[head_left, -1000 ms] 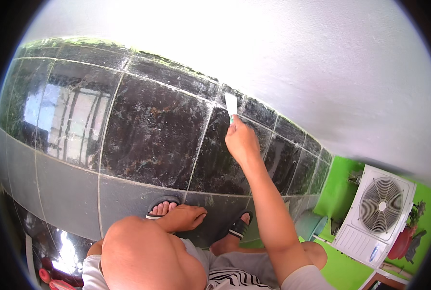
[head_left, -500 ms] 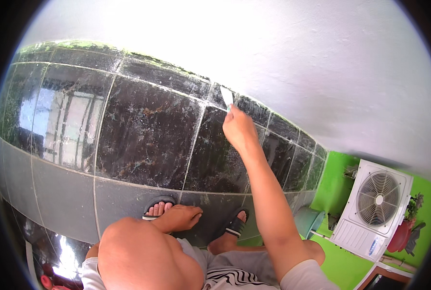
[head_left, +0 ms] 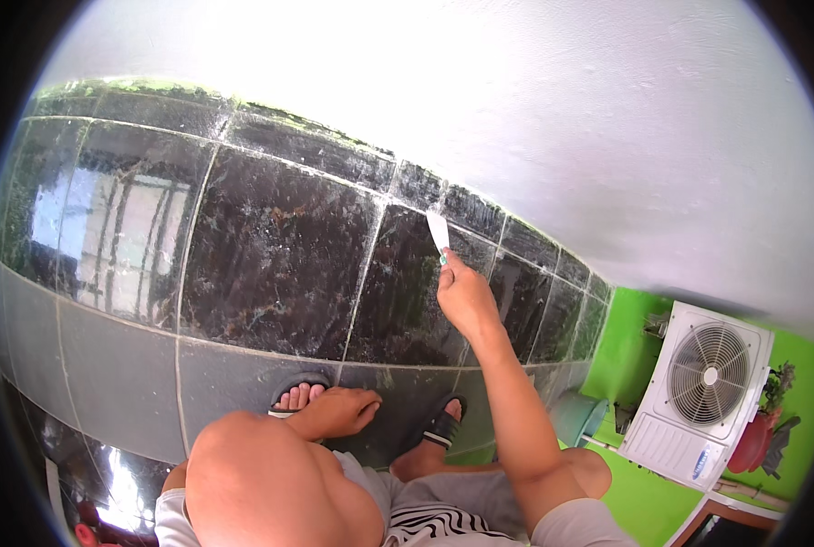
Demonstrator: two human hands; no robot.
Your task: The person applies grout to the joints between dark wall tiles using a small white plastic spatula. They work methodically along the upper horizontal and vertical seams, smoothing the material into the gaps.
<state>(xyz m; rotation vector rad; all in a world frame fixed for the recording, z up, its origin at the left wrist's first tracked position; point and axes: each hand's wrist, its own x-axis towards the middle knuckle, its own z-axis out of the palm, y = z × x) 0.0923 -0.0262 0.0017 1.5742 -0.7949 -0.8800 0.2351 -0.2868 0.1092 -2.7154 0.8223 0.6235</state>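
My right hand (head_left: 467, 296) is closed round the handle of a scraper (head_left: 438, 232). Its pale, flat blade widens toward the tip, and a bit of green handle shows by my fingers. The blade's tip is at the grout line under the narrow top row of black wall tiles (head_left: 284, 242); I cannot tell whether it touches. Whitish residue marks the tiles and joints around it. Beside my bent knee, my left hand (head_left: 347, 410) rests low with its fingers loosely curled together. I see nothing in it, though its underside is hidden.
A white wall (head_left: 562, 100) rises above the tiles, with greenish-yellow stains along their top edge. Grey floor tiles (head_left: 119, 378) lie under my sandalled feet. To the right are a green tub (head_left: 578, 417), an air conditioner's outdoor unit (head_left: 699, 392) and a red plant pot (head_left: 753, 444).
My right hand has drawn the scraper down and slightly right, from the narrow top tile row to the joint beneath it. My left hand stays in place.
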